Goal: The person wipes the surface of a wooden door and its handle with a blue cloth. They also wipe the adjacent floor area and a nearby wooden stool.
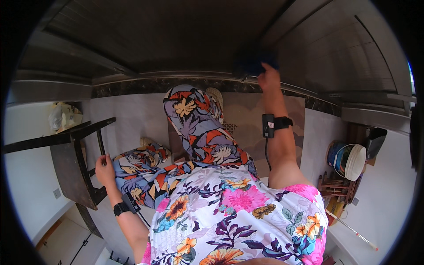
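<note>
My right hand (270,79) reaches up to a dark door panel (185,39) and presses a blue cloth (254,64) near the panel's lower edge. The cloth is blurred and in deep shade, so its shape is unclear. On the left side, my left hand (105,170) is beside my bent knee, with curled fingers in line with a thin dark bar of a wooden stool (71,169). Whether those fingers grip the bar cannot be made out. Each forearm carries a strapped black device, such as the one on the right arm (269,125).
A dark stone threshold (149,85) runs below the door. A patterned mat (285,132) lies on the pale floor. White bucket (355,162), wooden rack (338,188) and a pole (354,232) stand right. A plastic bag (59,117) is at left.
</note>
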`<action>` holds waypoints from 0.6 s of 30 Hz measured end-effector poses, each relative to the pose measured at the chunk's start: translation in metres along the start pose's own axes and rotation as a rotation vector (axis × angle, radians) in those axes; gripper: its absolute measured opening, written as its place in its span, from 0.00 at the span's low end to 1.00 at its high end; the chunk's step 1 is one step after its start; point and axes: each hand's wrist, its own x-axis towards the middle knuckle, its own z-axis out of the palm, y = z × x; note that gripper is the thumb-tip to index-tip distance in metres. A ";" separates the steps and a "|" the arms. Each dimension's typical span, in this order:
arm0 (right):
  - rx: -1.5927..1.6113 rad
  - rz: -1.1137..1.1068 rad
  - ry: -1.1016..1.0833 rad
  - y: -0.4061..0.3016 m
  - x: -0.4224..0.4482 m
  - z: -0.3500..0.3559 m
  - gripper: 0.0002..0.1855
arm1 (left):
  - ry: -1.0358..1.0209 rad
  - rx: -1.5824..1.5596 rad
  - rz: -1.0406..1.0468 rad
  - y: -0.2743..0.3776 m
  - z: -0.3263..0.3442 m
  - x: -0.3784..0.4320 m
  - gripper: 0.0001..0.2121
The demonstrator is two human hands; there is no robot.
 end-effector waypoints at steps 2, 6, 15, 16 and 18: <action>-0.016 -0.189 -0.077 -0.037 -0.044 0.018 0.12 | 0.013 -0.034 0.039 0.008 0.003 0.003 0.16; 0.034 -0.660 -0.331 -0.082 -0.092 0.043 0.17 | -0.025 -0.069 -0.001 0.016 0.009 0.006 0.17; -0.567 -0.651 -0.027 0.075 0.039 -0.038 0.23 | 0.004 -0.087 0.000 -0.007 0.000 0.000 0.16; -0.801 -0.438 -0.005 0.091 0.063 -0.050 0.27 | 0.014 -0.078 -0.006 -0.009 0.000 0.000 0.16; -1.459 -0.290 -0.142 0.116 0.098 -0.065 0.31 | 0.006 -0.084 -0.014 -0.013 0.002 -0.001 0.16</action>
